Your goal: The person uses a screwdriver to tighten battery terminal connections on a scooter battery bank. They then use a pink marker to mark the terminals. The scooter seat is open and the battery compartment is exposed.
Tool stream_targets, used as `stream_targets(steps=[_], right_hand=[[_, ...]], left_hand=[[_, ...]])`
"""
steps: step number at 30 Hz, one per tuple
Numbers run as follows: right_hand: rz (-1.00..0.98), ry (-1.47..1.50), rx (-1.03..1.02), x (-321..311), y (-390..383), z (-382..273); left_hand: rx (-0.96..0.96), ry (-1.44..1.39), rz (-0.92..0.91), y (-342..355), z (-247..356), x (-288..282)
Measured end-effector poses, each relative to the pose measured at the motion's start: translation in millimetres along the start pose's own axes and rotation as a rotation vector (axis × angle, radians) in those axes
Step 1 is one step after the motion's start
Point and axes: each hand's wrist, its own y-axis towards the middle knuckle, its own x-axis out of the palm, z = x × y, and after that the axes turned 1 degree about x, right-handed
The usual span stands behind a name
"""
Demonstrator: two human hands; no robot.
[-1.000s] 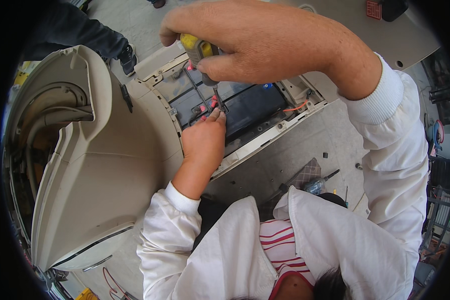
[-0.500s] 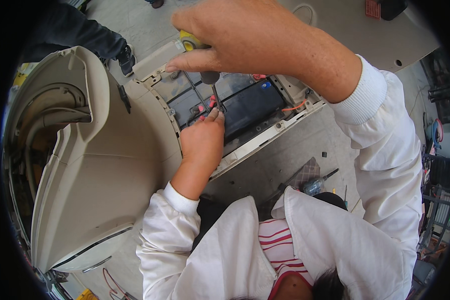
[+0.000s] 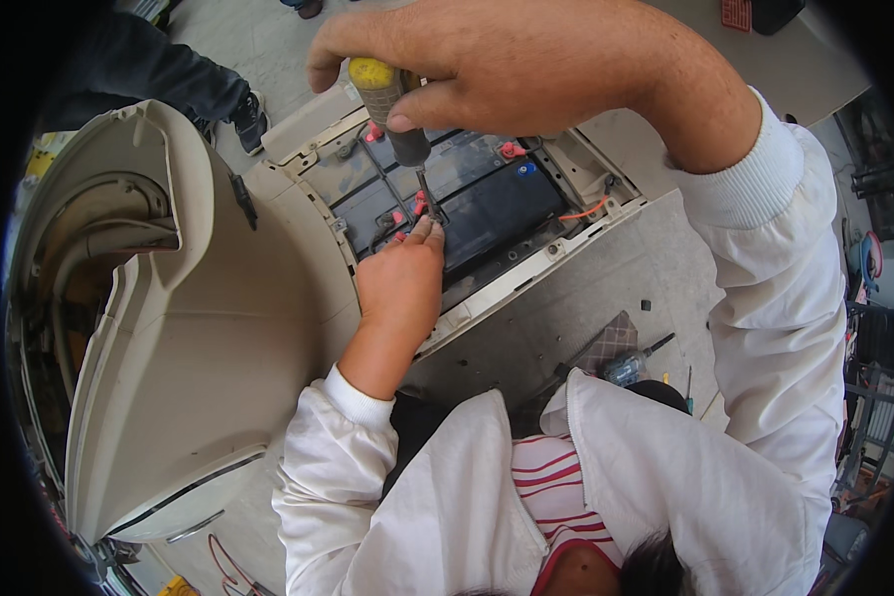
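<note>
over the open battery bay (image 3: 606, 214) of a cream-coloured scooter body (image 3: 219, 328), i see my right hand (image 3: 507, 60) high in the view, clenched around a screwdriver (image 3: 392, 109) with a yellow cap and a dark grey handle. the tool stands nearly upright, its thin shaft running down to the red-capped terminals (image 3: 417, 204) between two black batteries (image 3: 502, 204). my left hand (image 3: 402, 283) reaches in from below, palm down on the near edge of the bay, its fingertips (image 3: 425, 230) pinched together right at the screwdriver tip, touching the small fitting there; what sits between the fingers is too small for me to tell. more red caps (image 3: 512, 149) and a blue one (image 3: 526, 169) sit on the far side of the batteries, and an orange wire (image 3: 586, 212) curls along the right rim of the bay. both my arms are in white sleeves (image 3: 765, 298) with ribbed cuffs. on the concrete floor (image 3: 566, 308) to the right lies a second screwdriver with a clear handle (image 3: 631, 366), on a dark mat (image 3: 606, 348), well apart from either hand. at the upper left, another person's dark trouser leg and shoe (image 3: 248, 114) stand beside the scooter's raised seat shell (image 3: 99, 238).
</note>
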Motion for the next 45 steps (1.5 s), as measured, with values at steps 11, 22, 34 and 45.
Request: stream_targets(steps=[11, 22, 34, 45], right_hand=[[0.124, -0.071, 0.180, -13.2, -5.2, -55.0], [0.134, 0.011, -0.036, -0.6, -9.4, -15.0], [-0.031, 0.101, 0.111, -12.4, -7.9, -16.4], [0.111, 0.289, -0.147, 19.7, 6.4, 4.5]], left_hand=[[-0.006, 0.027, 0.039, -1.4, -0.9, 2.1], [0.025, 0.122, -0.150, -7.5, 17.2, -4.5], [0.016, 0.221, -0.290, -25.2, 33.7, 1.3], [-0.089, -0.119, -0.197, -12.8, 24.8, -12.3]])
